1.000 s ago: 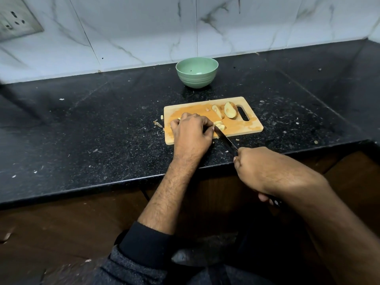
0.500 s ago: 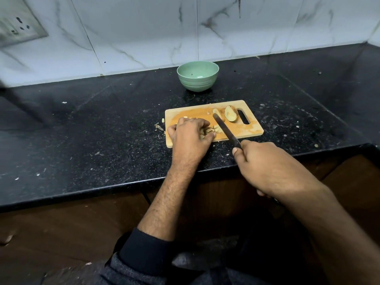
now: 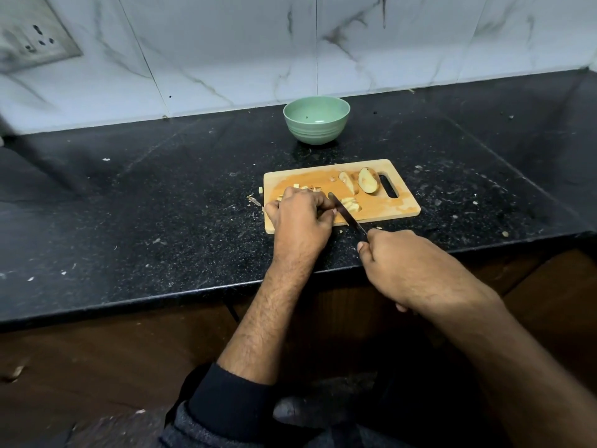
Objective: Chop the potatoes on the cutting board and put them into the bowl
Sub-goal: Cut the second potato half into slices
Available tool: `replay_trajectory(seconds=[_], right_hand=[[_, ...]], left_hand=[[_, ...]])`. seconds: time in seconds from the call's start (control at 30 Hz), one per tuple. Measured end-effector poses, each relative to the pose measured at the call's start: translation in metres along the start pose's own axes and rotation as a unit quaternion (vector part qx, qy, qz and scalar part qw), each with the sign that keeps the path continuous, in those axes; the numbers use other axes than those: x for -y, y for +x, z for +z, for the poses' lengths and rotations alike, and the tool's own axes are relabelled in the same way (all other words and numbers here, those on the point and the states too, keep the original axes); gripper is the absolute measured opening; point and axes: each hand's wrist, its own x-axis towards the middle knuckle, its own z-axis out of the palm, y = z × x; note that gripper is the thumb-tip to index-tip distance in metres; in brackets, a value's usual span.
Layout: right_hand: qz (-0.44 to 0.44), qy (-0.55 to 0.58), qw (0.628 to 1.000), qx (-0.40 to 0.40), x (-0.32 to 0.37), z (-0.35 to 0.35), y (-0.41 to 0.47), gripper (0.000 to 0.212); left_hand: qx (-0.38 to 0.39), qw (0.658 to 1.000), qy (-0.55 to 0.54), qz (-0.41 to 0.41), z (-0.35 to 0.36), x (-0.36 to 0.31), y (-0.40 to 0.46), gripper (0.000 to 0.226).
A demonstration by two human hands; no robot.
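Head view, black speckled counter [image 3: 135,202], marble-tiled wall [image 3: 226,43]

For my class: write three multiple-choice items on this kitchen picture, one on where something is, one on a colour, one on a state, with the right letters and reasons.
1. Where does the bowl stand?
A. on the cutting board
B. behind the cutting board, near the wall
C. on the floor

2. What colour is the bowl?
A. red
B. black
C. pale green

3. What is the right hand doing?
A. gripping the knife
B. lying flat and idle
C. lifting the bowl

Answers:
1 B, it sits on the counter beyond the cutting board.
2 C, its rim and wall show pale green.
3 A, its fingers curl round the handle of the knife.
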Motion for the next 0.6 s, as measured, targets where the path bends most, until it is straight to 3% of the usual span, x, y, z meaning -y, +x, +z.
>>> replay_trajectory(seconds=[0.2, 0.43, 0.6], right_hand=[[0.022, -0.018, 0.999, 0.042, 0.01, -0.003, 0.022, 0.013], [0.026, -0.049, 0.996, 0.071, 0.005, -0.002, 0.01, 0.018], [0.028, -0.042, 0.993, 0.102, -0.005, -0.006, -0.013, 0.01]], left_hand=[[0.006, 1.0, 0.0, 0.012, 0.002, 0.002, 0.001, 0.008], [-0.004, 1.0, -0.001, 0.006, 0.005, 0.002, 0.0, 0.009], [-0.024, 0.999, 0.027, 0.02, 0.006, 0.002, 0.001, 0.007]])
